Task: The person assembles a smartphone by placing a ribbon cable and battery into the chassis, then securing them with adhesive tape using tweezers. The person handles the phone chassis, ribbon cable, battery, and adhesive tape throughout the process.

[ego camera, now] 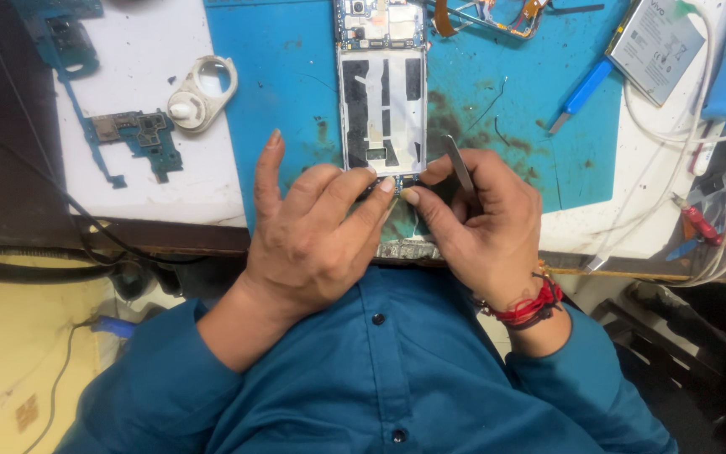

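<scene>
I look down at an open phone (382,101) lying flat on a blue mat (296,92), near the edge of the table (153,181). My left hand (317,235) pinches the phone's bottom end with thumb and finger. My right hand (476,223) pinches there too and grips thin metal tweezers (461,168). I think the phone is light, stiff and easy to break inside, so I should hold it by its side edges, not the small parts. The mat looks stained but grippy. A green board (138,134), a white ring (203,91), a blue tool (581,94) and a flat battery (655,46) with white wires (699,126) crowd around.
</scene>
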